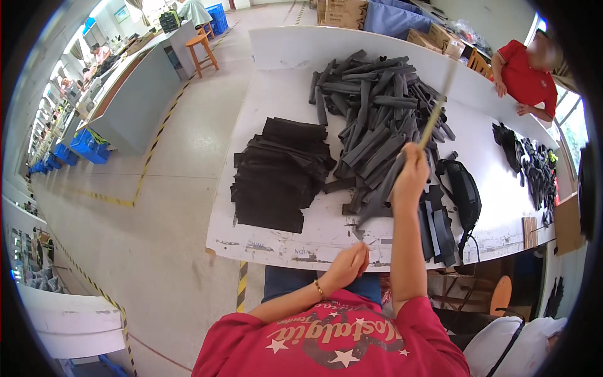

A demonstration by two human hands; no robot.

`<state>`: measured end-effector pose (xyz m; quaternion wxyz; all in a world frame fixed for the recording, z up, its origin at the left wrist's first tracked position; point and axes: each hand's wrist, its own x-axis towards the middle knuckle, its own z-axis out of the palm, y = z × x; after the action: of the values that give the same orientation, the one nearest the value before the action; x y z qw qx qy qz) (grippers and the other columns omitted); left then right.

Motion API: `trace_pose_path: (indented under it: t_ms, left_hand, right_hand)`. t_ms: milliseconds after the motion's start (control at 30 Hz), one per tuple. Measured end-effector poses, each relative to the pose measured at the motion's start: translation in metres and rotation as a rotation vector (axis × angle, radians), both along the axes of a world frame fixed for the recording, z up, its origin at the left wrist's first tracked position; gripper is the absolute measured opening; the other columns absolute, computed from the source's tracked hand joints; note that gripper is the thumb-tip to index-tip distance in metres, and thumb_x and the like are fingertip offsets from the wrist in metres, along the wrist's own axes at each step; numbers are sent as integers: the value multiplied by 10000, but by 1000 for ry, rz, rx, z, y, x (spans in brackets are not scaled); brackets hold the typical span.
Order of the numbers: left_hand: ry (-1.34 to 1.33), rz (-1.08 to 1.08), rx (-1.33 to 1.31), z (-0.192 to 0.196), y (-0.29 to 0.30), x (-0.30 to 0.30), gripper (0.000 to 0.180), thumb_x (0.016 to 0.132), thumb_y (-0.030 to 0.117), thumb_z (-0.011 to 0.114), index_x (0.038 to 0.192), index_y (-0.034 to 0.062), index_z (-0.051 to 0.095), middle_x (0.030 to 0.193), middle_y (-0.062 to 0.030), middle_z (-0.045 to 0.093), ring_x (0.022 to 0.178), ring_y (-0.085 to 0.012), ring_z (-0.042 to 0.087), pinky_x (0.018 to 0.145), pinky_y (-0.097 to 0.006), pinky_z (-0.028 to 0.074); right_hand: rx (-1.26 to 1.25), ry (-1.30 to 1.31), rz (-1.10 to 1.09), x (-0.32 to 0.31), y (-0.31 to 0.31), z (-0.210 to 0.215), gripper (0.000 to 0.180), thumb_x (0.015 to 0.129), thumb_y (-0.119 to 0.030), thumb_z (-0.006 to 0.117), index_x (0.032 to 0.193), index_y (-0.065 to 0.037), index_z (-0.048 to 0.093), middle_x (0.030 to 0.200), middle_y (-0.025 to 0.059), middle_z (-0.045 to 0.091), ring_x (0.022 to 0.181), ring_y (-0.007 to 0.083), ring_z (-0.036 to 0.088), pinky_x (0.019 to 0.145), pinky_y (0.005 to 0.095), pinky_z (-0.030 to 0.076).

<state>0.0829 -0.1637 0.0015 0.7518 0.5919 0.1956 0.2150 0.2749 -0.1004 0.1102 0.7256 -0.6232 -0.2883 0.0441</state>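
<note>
The right hand (409,179) is closing its grip around a thin pale stick (438,107) and, as it seems, the upper end of a dark strip (377,204). The stick is pointing up and away over the pile. The strip is hanging down from the hand toward the near edge of the worktop (276,81). The left hand (347,264) is staying low at that edge, with its fingers curled together near the lower end of the strip; I cannot tell if it is really pinching it.

In the head view, a loose heap of dark tubes (377,107) is lying in the middle of the white worktop. A stack of flat black pieces (279,173) is resting to the left of it, just beside it. Some flat strips and a black bag (463,191) are lying to the right of the right hand. Another person in a red shirt (524,75) is leaning on the far side, near a second dark pile (534,166).

I am judging that the person is pushing the stick through one strip, maybe for turning it. A next move is calling for a firm hold at the lower end and a straight stick.
</note>
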Motion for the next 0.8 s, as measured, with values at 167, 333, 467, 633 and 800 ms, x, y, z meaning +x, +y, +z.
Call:
trace_pose_path:
  t_ms: [167,333,467,633,800]
  left_hand:
    - [83,353,474,-27,10,-29,294,986,195,334,795,25,479,601,-28,480,576,-89,473,537,-262,400]
    - [-196,688,569,75,97,12,195,803,41,643,977,0,566,927,-78,570,820,-148,535,720,-263,449]
    - [-167,386,542,54,109,24,150,806,47,665,928,2,589,866,-53,598,797,-119,567,709,-243,455]
    - [-155,461,168,52,98,23,103,930,96,536,926,-2,566,768,30,520,715,-22,459,616,-189,392]
    - [-110,566,148,44,91,24,235,984,206,434,874,19,525,718,38,451,662,-32,385,563,-197,334]
  right_hand:
    - [-101,133,255,9,-3,-3,215,967,-223,498,870,-45,571,565,-72,372,458,21,333,408,199,241]
    - [-334,158,465,-24,-22,-12,230,960,-242,517,855,-46,576,573,-91,364,483,10,317,430,190,244]
    - [-284,241,604,-43,-24,-12,224,953,-244,528,873,-41,580,601,-91,382,493,9,322,435,189,248]
    - [-219,92,611,-51,-36,-46,80,906,-121,585,896,-43,570,611,-83,394,504,5,322,442,186,235]
    - [-220,244,559,-63,-39,-56,102,868,-86,637,837,-33,557,657,-83,388,611,16,338,528,185,277]
